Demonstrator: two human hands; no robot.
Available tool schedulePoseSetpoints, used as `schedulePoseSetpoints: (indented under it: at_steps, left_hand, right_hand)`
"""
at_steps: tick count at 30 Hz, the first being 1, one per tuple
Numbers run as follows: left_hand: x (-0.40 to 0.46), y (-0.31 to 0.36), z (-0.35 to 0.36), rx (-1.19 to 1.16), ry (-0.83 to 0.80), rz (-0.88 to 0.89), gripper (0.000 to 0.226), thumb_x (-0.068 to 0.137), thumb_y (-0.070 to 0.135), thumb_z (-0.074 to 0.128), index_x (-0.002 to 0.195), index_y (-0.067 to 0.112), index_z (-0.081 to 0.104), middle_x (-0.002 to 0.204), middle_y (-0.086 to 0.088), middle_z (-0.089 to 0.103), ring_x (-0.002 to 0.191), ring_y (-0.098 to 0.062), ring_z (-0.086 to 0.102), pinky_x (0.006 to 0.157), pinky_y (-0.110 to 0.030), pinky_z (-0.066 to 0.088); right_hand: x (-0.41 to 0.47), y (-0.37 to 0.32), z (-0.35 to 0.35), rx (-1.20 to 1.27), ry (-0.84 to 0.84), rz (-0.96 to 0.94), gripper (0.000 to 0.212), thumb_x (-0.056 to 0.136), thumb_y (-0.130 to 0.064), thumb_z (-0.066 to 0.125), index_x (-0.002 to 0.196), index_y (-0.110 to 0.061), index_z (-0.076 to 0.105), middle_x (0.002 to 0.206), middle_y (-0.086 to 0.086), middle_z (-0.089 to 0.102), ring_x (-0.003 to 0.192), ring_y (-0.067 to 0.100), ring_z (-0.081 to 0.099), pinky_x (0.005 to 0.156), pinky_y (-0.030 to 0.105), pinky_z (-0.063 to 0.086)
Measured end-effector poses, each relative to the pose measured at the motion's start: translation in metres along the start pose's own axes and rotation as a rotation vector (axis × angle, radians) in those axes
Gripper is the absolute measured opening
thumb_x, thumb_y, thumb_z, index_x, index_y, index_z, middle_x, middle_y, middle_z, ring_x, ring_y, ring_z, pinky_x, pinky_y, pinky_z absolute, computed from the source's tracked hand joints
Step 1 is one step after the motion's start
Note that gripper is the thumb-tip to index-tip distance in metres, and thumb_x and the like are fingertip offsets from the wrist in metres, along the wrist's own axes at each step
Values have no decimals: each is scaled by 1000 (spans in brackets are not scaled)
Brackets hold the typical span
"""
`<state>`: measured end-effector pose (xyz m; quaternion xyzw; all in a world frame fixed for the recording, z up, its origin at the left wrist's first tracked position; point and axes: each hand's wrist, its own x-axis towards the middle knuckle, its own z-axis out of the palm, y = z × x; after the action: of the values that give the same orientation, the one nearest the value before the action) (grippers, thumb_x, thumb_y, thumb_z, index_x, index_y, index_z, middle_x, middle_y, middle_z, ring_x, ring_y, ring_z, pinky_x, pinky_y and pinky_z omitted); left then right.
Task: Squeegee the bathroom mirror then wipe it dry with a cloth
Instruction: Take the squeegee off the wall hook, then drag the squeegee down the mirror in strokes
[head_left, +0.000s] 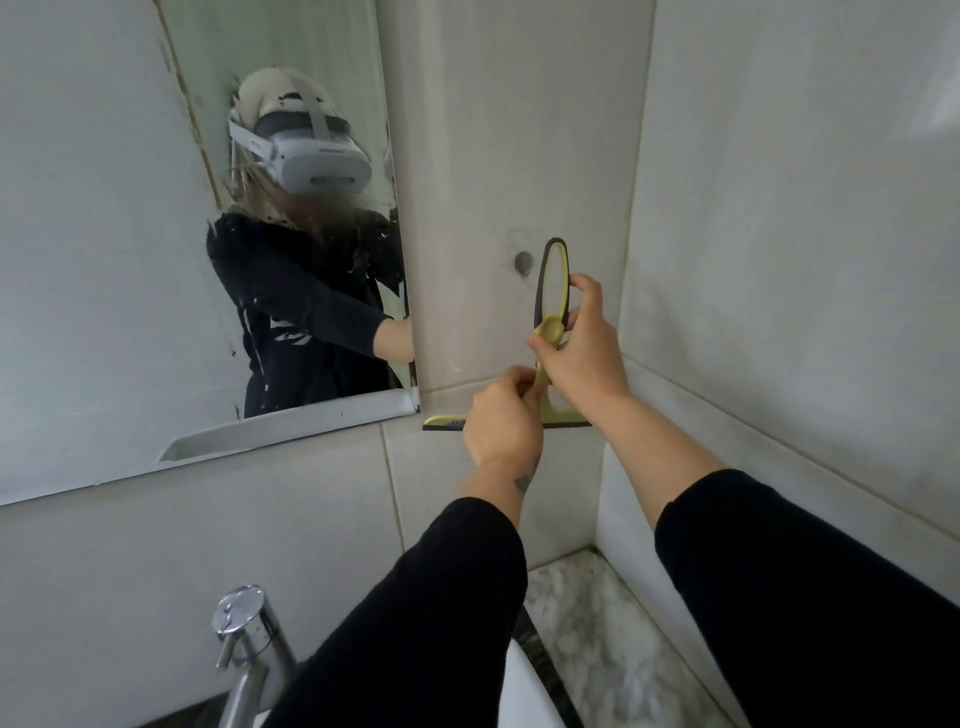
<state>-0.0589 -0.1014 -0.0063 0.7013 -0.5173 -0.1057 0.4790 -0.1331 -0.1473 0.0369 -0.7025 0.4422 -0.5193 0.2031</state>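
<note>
Black sleeves (779, 597) reach up from six o'clock to the squeegee (551, 332), held off the glass against the tiled wall (467, 156) at three o'clock of the mirror (104, 260). Right hand (584, 348) grips its handle; left hand (501, 421) pinches the stem above the blade. Squeegeeing seems about to begin or just finished; next, I judge, the blade must meet the streaked mirror.

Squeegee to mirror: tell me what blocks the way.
Nothing visible does. Both hands, left and right, hold the squeegee against the tiled wall, right of the mirror. Only bare tile lies between blade and glass.
</note>
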Motion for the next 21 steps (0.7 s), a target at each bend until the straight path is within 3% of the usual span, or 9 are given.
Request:
schedulePoseSetpoints:
  at_steps: [3,5,8,10,12,15,17,19,21]
  left_hand:
    - [-16,-1,-11,27,-42,3,23,98,24,48,111,29,65,104,2,70,94,-21,63,70,-32,48]
    - [-27,0,-22,36,-73,3,24,97,22,49,113,28,65,107,4,69,95,-19,63,70,-29,45]
    - [-42,2,-41,79,-127,17,21,95,21,51,106,28,68,102,3,70,90,-19,63,70,-30,48]
    - [-50,4,-55,111,-151,24,21,94,20,52,103,30,68,100,4,71,91,-20,64,72,-31,50]
    - [-59,2,-73,138,-170,21,22,93,19,53,102,32,67,100,5,70,91,-19,65,73,-31,51]
    - [-72,-4,-107,183,-158,27,20,93,21,53,99,35,66,99,6,70,91,-17,64,76,-32,52]
    - [-81,-9,-134,208,-129,38,17,94,24,55,100,34,67,98,7,70,90,-16,63,78,-33,53]
    - [-88,-14,-165,215,-113,60,14,94,26,56,101,31,67,98,7,69,89,-15,63,78,-33,53]
    - [-93,-15,-202,256,-78,94,14,94,29,56,102,31,68,98,9,69,89,-14,63,73,-30,52]
  right_hand:
    - [-13,-9,-15,-175,-85,-74,88,85,-20,70,151,-20,11,129,10,46,111,29,54,97,42,46]
    - [-24,-14,-30,-576,-109,-213,97,85,-35,69,154,-23,1,150,13,22,135,33,32,110,47,30]
    - [-40,-22,-54,-989,-173,-624,71,85,-42,66,147,-32,33,157,10,19,147,33,6,112,62,-1]
    - [-48,-33,-65,-1073,-252,-868,42,80,-36,73,121,-30,65,141,6,50,143,32,26,109,67,0]
    - [-57,-45,-71,-1063,-269,-974,26,74,-29,79,99,-29,75,107,0,69,126,30,52,107,69,4]
    - [-73,-73,-72,-1017,-259,-1073,21,72,-17,80,86,-31,76,79,-2,63,90,24,63,108,64,8]
    - [-83,-95,-66,-999,-286,-1130,22,72,-16,80,86,-32,76,78,-1,61,81,24,60,104,60,31]
    - [-91,-120,-57,-962,-321,-1188,27,68,-15,84,87,-33,76,77,-1,61,75,25,58,78,46,46]
    - [-97,-148,-46,-908,-303,-1240,32,65,-11,85,87,-32,76,74,-1,59,70,25,56,64,40,43]
